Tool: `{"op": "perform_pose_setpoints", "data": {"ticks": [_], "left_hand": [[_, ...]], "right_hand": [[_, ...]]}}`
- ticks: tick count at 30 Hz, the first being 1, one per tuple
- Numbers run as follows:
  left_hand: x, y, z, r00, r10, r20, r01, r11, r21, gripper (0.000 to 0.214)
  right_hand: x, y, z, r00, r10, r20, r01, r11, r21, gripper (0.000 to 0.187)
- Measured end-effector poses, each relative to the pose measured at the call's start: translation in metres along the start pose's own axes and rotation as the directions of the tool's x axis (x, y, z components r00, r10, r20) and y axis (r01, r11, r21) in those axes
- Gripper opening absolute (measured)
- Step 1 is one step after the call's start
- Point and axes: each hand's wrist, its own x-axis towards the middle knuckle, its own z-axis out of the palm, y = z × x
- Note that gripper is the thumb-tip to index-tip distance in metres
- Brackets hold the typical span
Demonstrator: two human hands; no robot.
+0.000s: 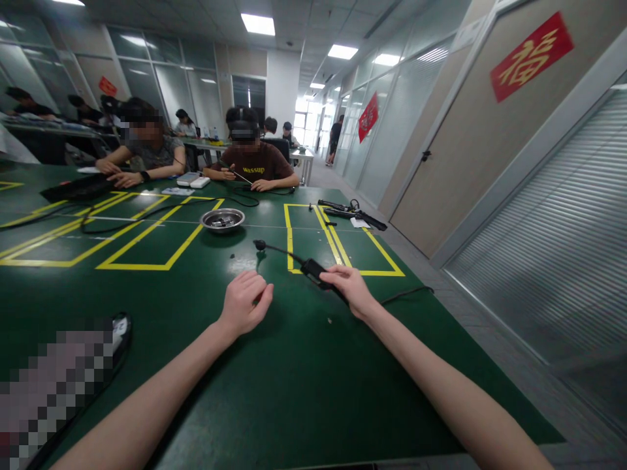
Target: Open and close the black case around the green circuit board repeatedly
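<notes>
Right of centre over the table (313, 391), my right hand (349, 287) is pinching the box (313, 273), likely light and stiff, best held there as its lead (283, 251) looks bendy; left hand (246, 301) curled, maybe empty, can't tell!

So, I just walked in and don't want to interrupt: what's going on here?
The right hand holds a black device with a thin stem pointing left over the table. The left hand is loosely curled nearby, nothing visible in it. Beyond it sits a metal bowl with small items inside. Across the table, another person holds a thin tool.
</notes>
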Motion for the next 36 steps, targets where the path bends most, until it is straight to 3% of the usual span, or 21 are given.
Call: {"op": "perform_pose_setpoints", "data": {"ticks": [3,7,10,12,13,16,19,21,27,34,36], "left_hand": [[-0.004,0.007,0.008,0.995,0.041,0.095,-0.036,0.998,-0.052,0.043],[-0.009,0.009,0.019,0.969,0.038,0.246,-0.017,0.996,-0.087,0.045],[-0.012,0.006,0.022,0.943,0.001,0.332,0.029,0.996,-0.085,0.048],[-0.013,0.005,0.022,0.933,-0.024,0.36,0.056,0.995,-0.08,0.05],[-0.013,0.004,0.022,0.929,-0.036,0.368,0.069,0.995,-0.077,0.05],[-0.013,0.004,0.022,0.92,-0.075,0.386,0.109,0.992,-0.067,0.051],[-0.013,0.006,0.021,0.899,-0.096,0.426,0.14,0.988,-0.072,0.05],[-0.013,0.007,0.021,0.887,-0.104,0.451,0.154,0.985,-0.076,0.05],[-0.014,0.006,0.021,0.859,-0.113,0.5,0.18,0.98,-0.088,0.049],[-0.015,0.003,0.022,0.865,-0.102,0.492,0.158,0.985,-0.073,0.05],[-0.015,0.002,0.022,0.868,-0.105,0.486,0.162,0.984,-0.075,0.049]], "right_hand": [[0.021,-0.01,-0.04,0.978,0.05,-0.203,-0.003,0.975,0.223,0.024],[0.045,-0.011,-0.09,0.902,-0.024,-0.431,0.153,0.952,0.265,0.022],[0.059,-0.003,-0.115,0.733,-0.205,-0.649,0.312,0.949,0.053,0.032],[0.065,0.005,-0.124,0.662,-0.358,-0.659,0.282,0.933,-0.223,0.037],[0.067,0.01,-0.128,0.66,-0.415,-0.626,0.239,0.906,-0.349,0.039],[0.069,0.028,-0.134,0.716,-0.47,-0.516,0.08,0.789,-0.609,0.04],[0.072,0.043,-0.138,0.79,-0.432,-0.435,-0.145,0.559,-0.817,0.037],[0.075,0.049,-0.141,0.819,-0.396,-0.416,-0.234,0.432,-0.871,0.035],[0.08,0.053,-0.145,0.847,-0.366,-0.385,-0.262,0.342,-0.902,0.031],[0.07,0.043,-0.14,0.9,-0.303,-0.314,-0.253,0.223,-0.941,0.036],[0.069,0.04,-0.139,0.915,-0.269,-0.302,-0.245,0.224,-0.943,0.034]]}}
